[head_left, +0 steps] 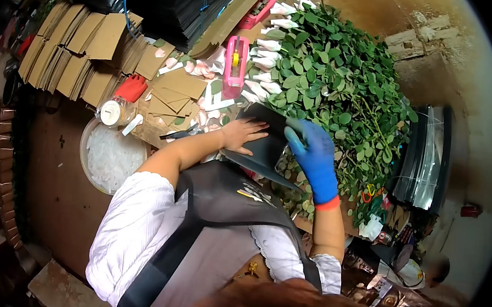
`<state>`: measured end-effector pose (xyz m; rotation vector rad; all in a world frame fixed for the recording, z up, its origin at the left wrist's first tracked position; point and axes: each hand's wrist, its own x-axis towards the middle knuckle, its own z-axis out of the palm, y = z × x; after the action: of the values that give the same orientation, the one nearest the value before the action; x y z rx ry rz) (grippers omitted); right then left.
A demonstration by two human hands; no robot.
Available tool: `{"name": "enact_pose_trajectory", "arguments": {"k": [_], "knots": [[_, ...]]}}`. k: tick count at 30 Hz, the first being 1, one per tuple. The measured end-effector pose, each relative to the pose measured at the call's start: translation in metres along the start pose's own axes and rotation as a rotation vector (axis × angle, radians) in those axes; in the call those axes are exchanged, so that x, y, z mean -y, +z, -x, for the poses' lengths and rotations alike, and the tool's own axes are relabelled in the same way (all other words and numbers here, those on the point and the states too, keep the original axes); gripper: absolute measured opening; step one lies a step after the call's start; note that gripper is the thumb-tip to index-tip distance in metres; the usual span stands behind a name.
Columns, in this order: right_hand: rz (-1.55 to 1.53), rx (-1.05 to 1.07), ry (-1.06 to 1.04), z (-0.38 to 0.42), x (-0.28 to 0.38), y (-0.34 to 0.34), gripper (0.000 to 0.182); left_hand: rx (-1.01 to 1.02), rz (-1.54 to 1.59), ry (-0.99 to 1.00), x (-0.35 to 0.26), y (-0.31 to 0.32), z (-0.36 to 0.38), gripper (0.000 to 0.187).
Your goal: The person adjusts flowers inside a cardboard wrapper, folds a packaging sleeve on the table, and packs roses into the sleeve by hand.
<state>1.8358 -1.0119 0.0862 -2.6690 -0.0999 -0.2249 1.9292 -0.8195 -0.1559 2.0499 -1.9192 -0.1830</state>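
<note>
My bare left hand (244, 135) lies flat with its fingers spread on a folded black sheet (270, 145) at the table's near edge. One flap of the sheet sticks out toward my apron. At its right edge is my right hand (310, 147), in a blue glove with a green palm; its fingertips are blurred. Just beyond the sheet stands a pink tape dispenser (233, 84) with a yellow core. To the right, a large heap of green leafy stems (346, 98) has its flower heads in white wraps (267, 55) facing left.
Stacked cardboard pieces (82, 43) and a red glove (131, 87) sit at left, near a tape roll (111, 112). Below them is a round tub (112, 158) of whitish clear bits. Black sheets (154, 2) are piled at the back; wrapped ones (423, 156) stand right.
</note>
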Motion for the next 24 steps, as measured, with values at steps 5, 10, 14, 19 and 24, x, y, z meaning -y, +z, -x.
{"name": "enact_pose_trajectory", "arguments": {"k": [5, 10, 14, 19, 24], "knots": [[0.307, 0.228, 0.147, 0.000, -0.042, 0.061, 0.044, -0.016, -0.017, -0.003, -0.001, -0.002, -0.001, 0.090], [0.351, 0.402, 0.108, -0.024, -0.057, 0.062, 0.054, -0.073, 0.006, 0.004, 0.007, 0.010, -0.001, 0.090], [0.140, 0.055, -0.239, -0.019, 0.006, 0.024, 0.065, -0.068, 0.049, 0.019, 0.005, 0.006, -0.001, 0.090], [0.141, 0.705, -0.098, 0.030, 0.035, 0.117, 0.052, -0.108, -0.054, 0.007, 0.006, 0.020, 0.000, 0.075], [-0.118, 0.570, -0.256, -0.043, 0.070, 0.118, 0.039, -0.294, -0.178, -0.002, 0.019, 0.059, -0.009, 0.056]]}}
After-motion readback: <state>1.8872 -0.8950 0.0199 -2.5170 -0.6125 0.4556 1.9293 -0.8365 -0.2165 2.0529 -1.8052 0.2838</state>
